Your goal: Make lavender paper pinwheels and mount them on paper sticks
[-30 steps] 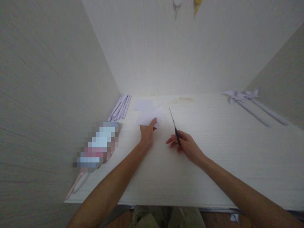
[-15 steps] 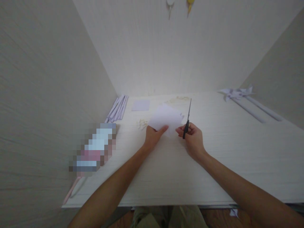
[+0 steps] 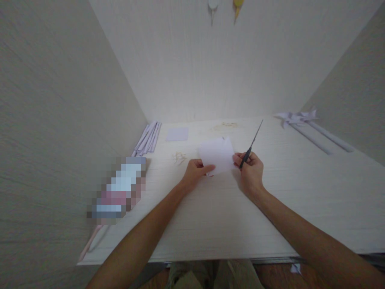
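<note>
A white sheet of paper (image 3: 217, 154) is held above the table between my two hands. My left hand (image 3: 197, 170) is closed on its lower left edge, thumb on top. Small slits show at the paper's top edge and near its lower left corner. My right hand (image 3: 251, 166) holds black-handled scissors (image 3: 247, 154), blades pointing up and away to the right. The blades lie together in a thin line. Its fingertips also touch the paper's right edge.
Rolled paper sticks (image 3: 148, 138) lie at the left, behind a blurred-out object (image 3: 120, 188). A square paper stack (image 3: 177, 134) lies at the back. Paper pinwheels (image 3: 296, 117) on sticks rest at the right. Small beige bits (image 3: 179, 157) lie left of centre. Walls enclose three sides.
The paper has turned and shifted right, and my right fingertips have come to its right edge. The scissors have tilted further to the right.
</note>
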